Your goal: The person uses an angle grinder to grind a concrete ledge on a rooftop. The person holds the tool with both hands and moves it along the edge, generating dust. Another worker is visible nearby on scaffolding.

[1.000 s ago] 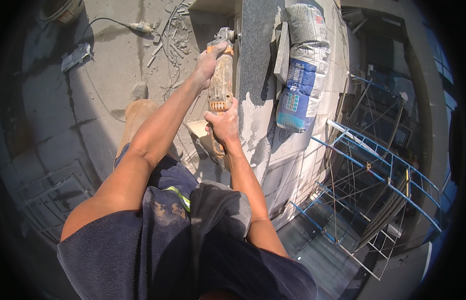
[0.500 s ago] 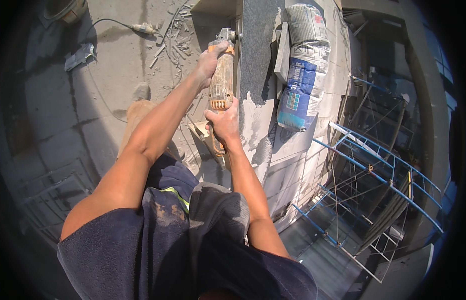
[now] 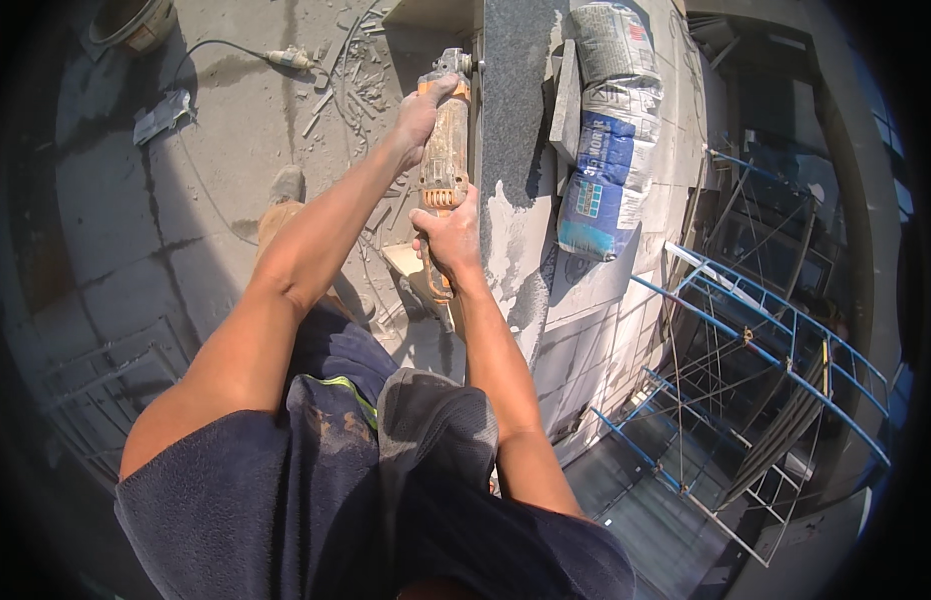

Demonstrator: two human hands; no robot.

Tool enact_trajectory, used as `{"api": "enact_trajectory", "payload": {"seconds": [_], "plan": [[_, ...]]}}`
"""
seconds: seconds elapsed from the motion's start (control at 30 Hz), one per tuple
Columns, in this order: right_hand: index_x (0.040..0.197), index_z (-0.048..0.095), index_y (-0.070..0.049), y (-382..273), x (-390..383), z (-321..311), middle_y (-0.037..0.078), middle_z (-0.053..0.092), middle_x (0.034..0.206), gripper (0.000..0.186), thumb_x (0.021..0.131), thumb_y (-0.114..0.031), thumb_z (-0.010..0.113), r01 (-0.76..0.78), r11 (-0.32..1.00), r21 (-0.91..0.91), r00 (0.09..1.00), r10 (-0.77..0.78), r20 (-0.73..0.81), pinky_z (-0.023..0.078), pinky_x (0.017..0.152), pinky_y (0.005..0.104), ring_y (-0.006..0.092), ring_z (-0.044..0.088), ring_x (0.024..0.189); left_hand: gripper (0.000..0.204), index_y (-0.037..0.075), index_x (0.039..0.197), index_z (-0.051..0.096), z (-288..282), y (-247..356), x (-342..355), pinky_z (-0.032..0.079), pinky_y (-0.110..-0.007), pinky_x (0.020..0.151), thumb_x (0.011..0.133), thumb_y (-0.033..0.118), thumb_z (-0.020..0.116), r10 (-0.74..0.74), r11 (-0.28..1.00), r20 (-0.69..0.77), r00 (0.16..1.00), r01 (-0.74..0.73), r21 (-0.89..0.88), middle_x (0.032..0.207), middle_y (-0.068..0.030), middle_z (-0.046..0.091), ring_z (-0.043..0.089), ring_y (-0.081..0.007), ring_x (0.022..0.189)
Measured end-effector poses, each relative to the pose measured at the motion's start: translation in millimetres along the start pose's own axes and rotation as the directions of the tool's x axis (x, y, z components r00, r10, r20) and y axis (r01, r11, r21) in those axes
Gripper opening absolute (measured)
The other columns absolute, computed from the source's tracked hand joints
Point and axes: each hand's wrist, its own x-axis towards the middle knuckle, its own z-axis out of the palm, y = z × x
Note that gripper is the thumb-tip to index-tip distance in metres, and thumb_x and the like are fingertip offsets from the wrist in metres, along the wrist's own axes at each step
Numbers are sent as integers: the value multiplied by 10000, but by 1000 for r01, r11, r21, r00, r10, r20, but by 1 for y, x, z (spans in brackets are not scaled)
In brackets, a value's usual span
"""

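Both my hands hold a dusty orange angle grinder (image 3: pixel 446 145). My left hand (image 3: pixel 419 122) is wrapped round its body near the metal head, and my right hand (image 3: pixel 452 238) grips the rear handle. The grinder's head lies at the left edge of a dark grey stone slab (image 3: pixel 516 100); the disc is seen edge-on, and I cannot tell whether it touches the stone. Pale dried mortar is smeared on the ledge beside my right hand. A blue and white mortar bag (image 3: pixel 611 150) lies on the ledge to the right, with a narrow stone offcut (image 3: pixel 566 105) leaning beside it.
Past the ledge at right is a drop with blue scaffolding (image 3: pixel 756 345). On the floor to the left lie a cable connector (image 3: pixel 291 60), cords and several stone scraps (image 3: pixel 361 95). A bucket (image 3: pixel 136 25) stands at the far left. My shoe (image 3: pixel 287 185) is below my left arm.
The view has shifted very slightly. Both hands keep their hold on the grinder, and its head stays at the slab's edge.
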Motion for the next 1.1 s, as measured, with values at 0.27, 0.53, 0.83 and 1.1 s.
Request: {"api": "enact_trajectory", "payload": {"seconds": [0.27,0.53,0.83,1.1], "plan": [[1303,336,2,-7,1,-1,150,637,935,679,767,-2,754,-44,999,-1,999,44,4,553,448,312,191,635,566,274,36,1056,652,0,4,7,602,-345,544,969,295,676,-63,997,-5,998,63,-55,825,-66,678,671,-160,617],[1318,326,-4,3,-27,-4,151,666,929,697,770,-10,758,-33,999,16,999,33,16,541,426,328,176,632,557,400,45,1032,618,4,-4,-27,587,-333,469,950,432,677,-14,1000,-7,1000,14,5,709,-60,633,645,-176,512],[1323,330,-1,2,-17,-1,138,652,926,698,758,4,739,-32,999,42,999,31,5,548,436,310,180,634,583,413,40,1044,618,1,-4,-14,585,-328,473,941,434,688,-14,1000,-9,1000,14,25,720,-69,636,651,-181,520],[1290,337,8,1,-6,4,140,649,904,673,756,-10,745,-11,1000,14,1000,11,-12,549,437,313,181,629,553,440,31,1094,592,-1,0,-3,589,-338,458,932,427,695,-13,1000,13,1000,13,28,735,-78,635,658,-186,527]]}}
